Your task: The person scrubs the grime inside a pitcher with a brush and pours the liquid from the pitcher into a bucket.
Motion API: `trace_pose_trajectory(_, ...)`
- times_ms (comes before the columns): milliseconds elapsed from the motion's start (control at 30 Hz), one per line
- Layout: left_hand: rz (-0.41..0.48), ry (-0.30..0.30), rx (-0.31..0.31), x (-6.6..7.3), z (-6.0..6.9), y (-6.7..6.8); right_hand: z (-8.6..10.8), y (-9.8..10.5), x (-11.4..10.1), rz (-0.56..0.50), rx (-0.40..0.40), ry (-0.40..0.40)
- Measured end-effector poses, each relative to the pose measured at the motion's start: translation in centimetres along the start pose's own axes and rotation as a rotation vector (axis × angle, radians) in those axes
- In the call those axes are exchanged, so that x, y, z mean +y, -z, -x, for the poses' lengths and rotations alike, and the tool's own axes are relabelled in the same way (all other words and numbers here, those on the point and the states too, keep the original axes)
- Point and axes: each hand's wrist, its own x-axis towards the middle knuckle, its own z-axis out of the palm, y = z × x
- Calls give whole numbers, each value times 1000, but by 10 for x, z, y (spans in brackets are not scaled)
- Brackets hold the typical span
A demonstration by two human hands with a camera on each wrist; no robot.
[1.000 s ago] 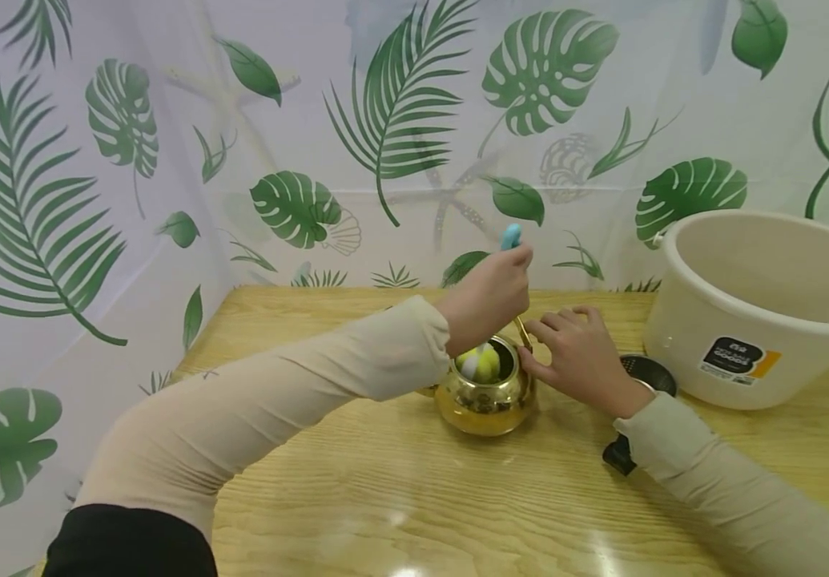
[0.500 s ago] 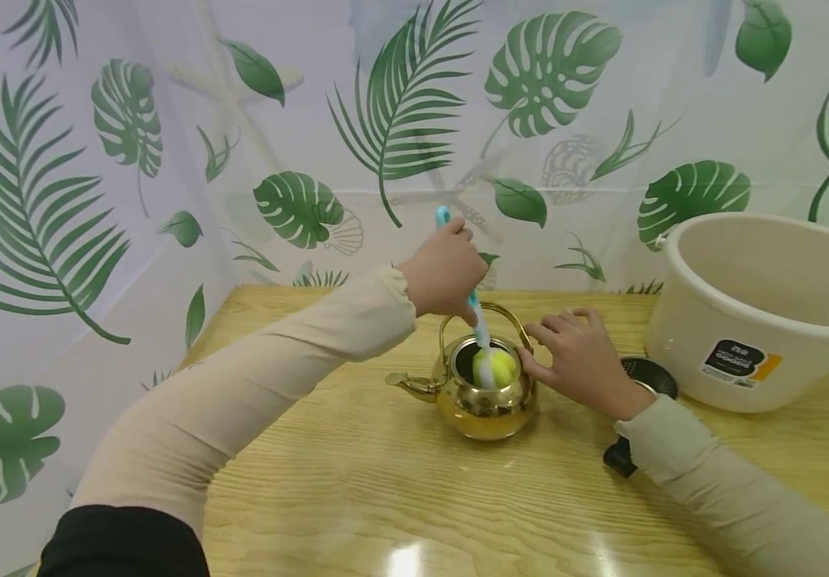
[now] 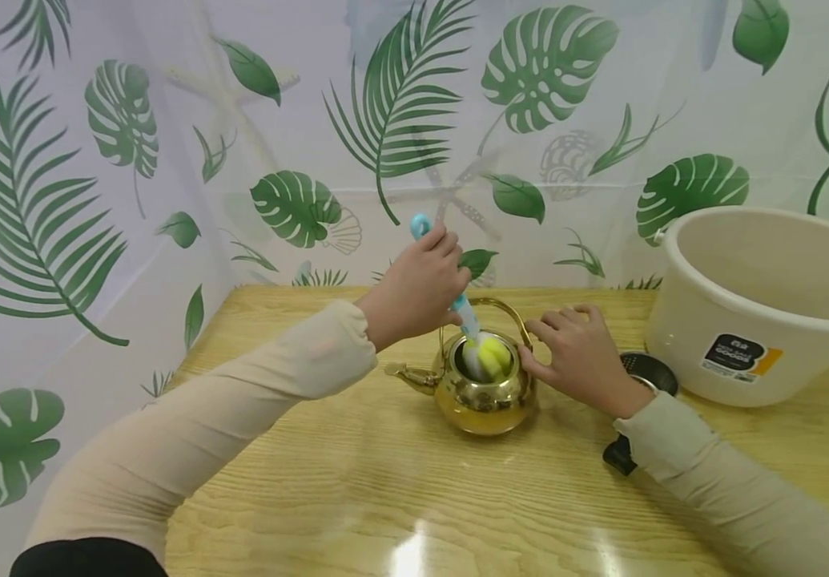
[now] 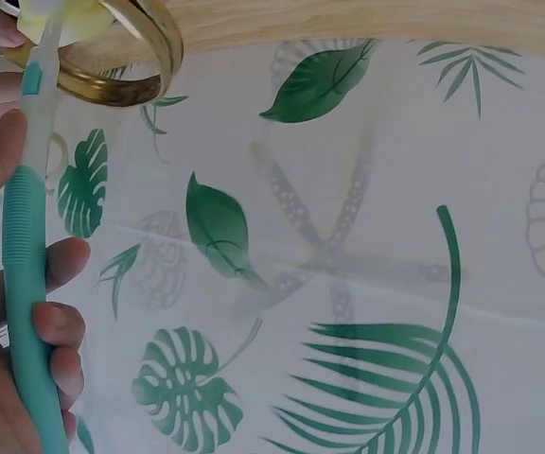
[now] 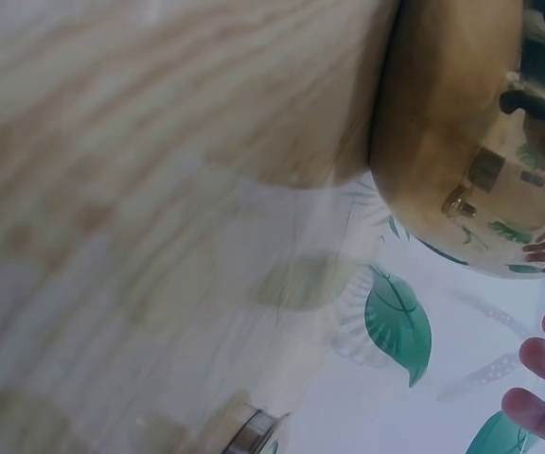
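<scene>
A shiny gold kettle point(image 3: 484, 410) stands lidless on the table, its spout pointing left and its hoop handle point(image 3: 504, 307) raised. My left hand point(image 3: 416, 284) grips a sponge cleaning brush by its blue handle point(image 4: 28, 284), fingers wrapped round it. The brush's yellow and white sponge head point(image 3: 495, 357) sits inside the kettle's mouth, its lower part hidden. At the kettle's right side my right hand point(image 3: 578, 357) pinches the lower end of the hoop handle beside the rim, thumb and forefinger against the metal. Its other fingers point(image 5: 542, 364) stay spread and loose.
A large cream bucket point(image 3: 738, 353) with a label stands at the right. Partly behind my right wrist lies a black perforated utensil point(image 3: 648, 370) with a black handle point(image 3: 619, 455). A leaf-print sheet point(image 3: 385, 112) hangs behind the wooden table point(image 3: 327, 497).
My left hand has swung left and lower with the brush, tilting its handle leftward, and the sponge shifts within the kettle's mouth. My right hand stays in place.
</scene>
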Motion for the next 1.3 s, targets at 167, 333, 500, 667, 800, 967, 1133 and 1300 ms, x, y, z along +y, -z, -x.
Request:
trace_pose_trajectory(167, -28, 16, 42, -2, 7, 8, 1, 1, -1, 10, -20, -12)
trace_pose_trajectory(333, 12, 60, 48, -8, 16, 13, 1, 2, -2, 4, -38, -22)
trace_pose_trajectory(500, 45, 118, 53, -15, 26, 11, 0, 3, -3, 5, -41, -22)
trace_pose_trajectory(667, 74, 160, 92, -16, 36, 7, 0, 3, -2, 2, -45, -32)
trace_pose_trajectory(800, 87, 206, 123, -16, 43, 5, 1, 3, -2, 0, -39, -30)
trace_pose_trajectory(967, 121, 262, 132, -19, 53, 4, 2, 3, -1, 2, -41, -30)
trace_pose_trajectory(1133, 189, 324, 140, -20, 63, -3, 2, 3, -1, 3, -44, -29)
trace_pose_trajectory(1300, 209, 376, 189, -20, 73, -14, 1, 3, -1, -4, -34, -28)
